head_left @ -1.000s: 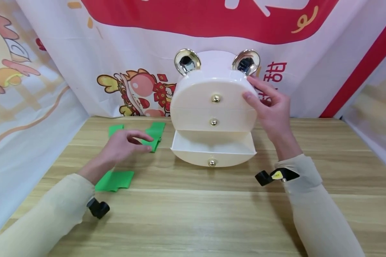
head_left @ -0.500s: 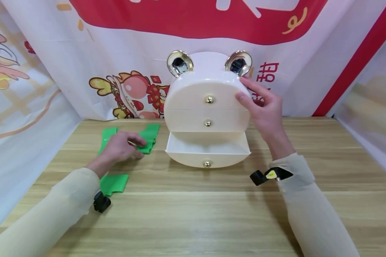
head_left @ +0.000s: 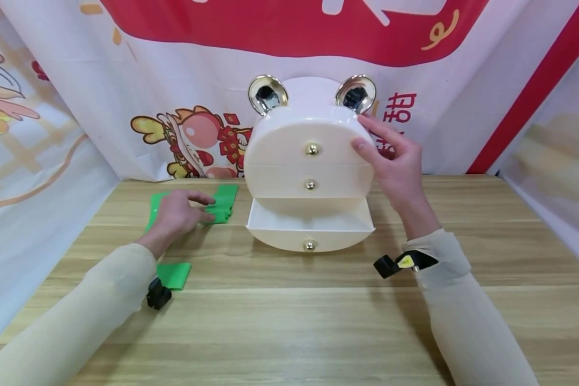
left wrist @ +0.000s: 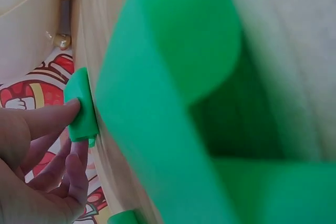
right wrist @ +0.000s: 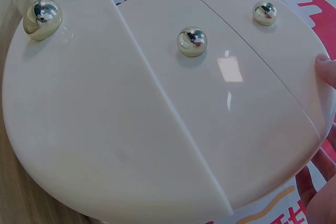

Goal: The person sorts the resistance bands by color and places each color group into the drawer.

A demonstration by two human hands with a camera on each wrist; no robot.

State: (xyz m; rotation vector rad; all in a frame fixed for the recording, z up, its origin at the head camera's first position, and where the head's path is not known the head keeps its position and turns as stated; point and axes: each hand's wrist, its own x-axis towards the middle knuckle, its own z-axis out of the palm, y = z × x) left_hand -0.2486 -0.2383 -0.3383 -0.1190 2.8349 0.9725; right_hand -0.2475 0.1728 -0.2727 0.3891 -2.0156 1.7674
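Observation:
My left hand (head_left: pixel 178 212) pinches a folded green strip (head_left: pixel 225 198) on the table, left of a white frog-shaped drawer box (head_left: pixel 280 179). In the left wrist view the thumb lies on one side of the same green strip (left wrist: pixel 81 121) and fingers on the other. My right hand (head_left: pixel 398 166) holds the box at its upper right edge, thumb on the front face, other fingers behind, below a gold-rimmed eye (head_left: pixel 356 96). The lowest drawer (head_left: pixel 309 239) is pulled out with nothing visible inside; the two upper drawers are closed, each with a gold knob.
A second green strip (head_left: pixel 153 206) lies partly behind my left hand. Another green strip (head_left: pixel 176 275) lies nearer, partly under my left forearm. A printed cloth backdrop (head_left: pixel 212 64) hangs right behind the box, with side cloths at both table (head_left: pixel 289 321) edges.
My left hand has come onto the green strip beside the box, its thumb and fingers closing on it. The right hand keeps its hold on the box. The view has shifted slightly.

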